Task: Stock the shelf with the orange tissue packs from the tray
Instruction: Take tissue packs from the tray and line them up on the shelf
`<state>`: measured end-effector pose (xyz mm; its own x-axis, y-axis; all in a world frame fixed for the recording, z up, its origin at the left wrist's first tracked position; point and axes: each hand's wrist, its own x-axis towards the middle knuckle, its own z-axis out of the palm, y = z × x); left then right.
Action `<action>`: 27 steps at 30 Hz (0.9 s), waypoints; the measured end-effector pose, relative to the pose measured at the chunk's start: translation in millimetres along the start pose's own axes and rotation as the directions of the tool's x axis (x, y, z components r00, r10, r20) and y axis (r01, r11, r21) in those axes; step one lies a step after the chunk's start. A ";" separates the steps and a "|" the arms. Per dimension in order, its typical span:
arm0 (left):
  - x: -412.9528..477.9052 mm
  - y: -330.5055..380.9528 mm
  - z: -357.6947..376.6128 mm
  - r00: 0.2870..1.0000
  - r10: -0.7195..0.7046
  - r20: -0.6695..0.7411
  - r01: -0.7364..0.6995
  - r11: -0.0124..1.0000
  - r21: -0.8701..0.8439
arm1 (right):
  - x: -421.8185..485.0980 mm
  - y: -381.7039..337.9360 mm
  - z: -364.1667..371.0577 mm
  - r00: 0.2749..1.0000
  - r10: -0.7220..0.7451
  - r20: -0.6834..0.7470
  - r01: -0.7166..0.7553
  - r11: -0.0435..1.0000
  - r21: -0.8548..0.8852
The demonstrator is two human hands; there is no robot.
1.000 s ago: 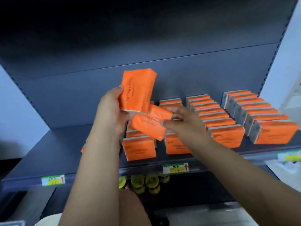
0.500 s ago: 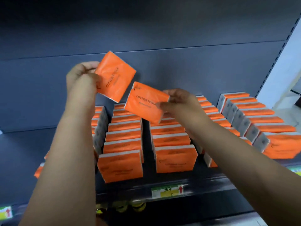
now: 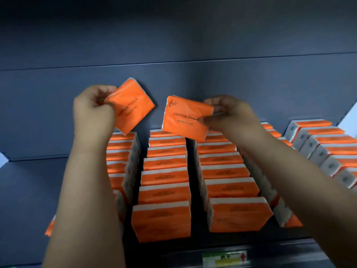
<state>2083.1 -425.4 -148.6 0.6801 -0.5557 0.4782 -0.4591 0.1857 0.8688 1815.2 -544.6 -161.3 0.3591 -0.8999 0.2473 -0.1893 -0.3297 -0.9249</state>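
The fingers (image 3: 97, 92) of the left hand (image 3: 94, 113) were curled tight over the upper left corner of one orange tissue pack (image 3: 133, 108), pinching it, so that corner and the start of its lettering were hidden. The right hand (image 3: 231, 115) pinched the right edge of a second pack (image 3: 184, 118), thumb below and fingers above, covering the end of its printed words. Both packs hung in the air before the dark back panel (image 3: 193, 74), over the far end of the stocked rows (image 3: 165, 190) on the shelf (image 3: 29, 190), and well apart from each other. Whether the second pack's lower edge touched the row behind it could not be told. Each had a glossy orange wrapper with dark "COTTON TISSUE" lettering and a thin pale edge. The first was tilted like a diamond, and the second sloped slightly down to the right. The stocked packs stood upright in lines running front to back, orange faces forward, each with a white strip along the top. The left forearm hid most of the leftmost line, and the right forearm crossed another. The far right line (image 3: 324, 149) showed white ends and was cut off by the frame edge. A small orange corner (image 3: 50, 228) peeped out beside the left forearm. A blurred price label (image 3: 224, 260) sat on the shelf's front rail.
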 end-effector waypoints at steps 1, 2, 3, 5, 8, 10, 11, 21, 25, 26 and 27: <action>2.2 1.2 5.2 1.000 -0.004 -0.016 0.004 1.000 -0.008 | 4.0 -1.0 4.1 1.000 -0.023 -0.008 0.023 1.000 -0.018; 5.7 2.8 11.3 1.000 -0.003 -0.015 0.003 1.000 0.003 | 8.4 -1.9 9.7 0.999 -0.047 -0.013 0.046 0.998 -0.038; 8.9 6.1 15.8 1.000 0.002 -0.001 -0.002 0.999 0.032 | 13.0 -2.3 16.0 0.998 -0.068 -0.018 0.067 0.996 -0.060; 16.6 5.8 16.4 0.999 0.012 0.032 -0.016 0.994 0.108 | 22.7 -0.2 29.1 0.995 -0.099 -0.017 0.096 0.989 -0.111; 25.5 -13.2 0.8 0.999 -0.010 0.052 0.002 0.988 0.157 | 32.7 2.5 41.6 0.992 -0.126 0.026 0.129 0.970 -0.208; 24.9 -25.1 -9.5 0.998 -0.030 0.051 0.020 0.981 0.191 | 37.2 4.0 47.4 0.991 -0.129 0.023 0.130 0.962 -0.242; 23.2 -28.7 -12.5 0.998 -0.031 0.060 0.017 0.976 0.218 | 38.7 5.4 49.7 0.992 -0.124 0.013 0.123 0.964 -0.235; 21.7 -35.7 -9.5 0.993 0.041 0.107 -0.077 0.930 0.360 | 43.6 24.4 65.4 0.997 -0.079 -0.013 0.075 0.978 -0.197; 20.7 -41.0 -12.4 0.989 0.103 0.108 -0.141 0.887 0.439 | 38.7 21.4 70.2 0.987 -0.158 0.003 0.145 0.894 -0.424; 19.9 -42.1 -14.3 0.990 0.095 0.105 -0.133 0.875 0.465 | 38.6 20.3 70.8 0.981 -0.196 0.004 0.174 0.860 -0.480; 19.4 -43.9 -16.4 0.992 0.084 0.095 -0.119 0.868 0.482 | 38.2 18.8 71.6 0.973 -0.229 0.013 0.202 0.829 -0.522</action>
<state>2125.8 -431.0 -175.3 0.5823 -0.6124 0.5347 -0.7549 -0.1630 0.6353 1890.8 -564.7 -189.8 0.4049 -0.7967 0.4487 -0.5612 -0.6039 -0.5660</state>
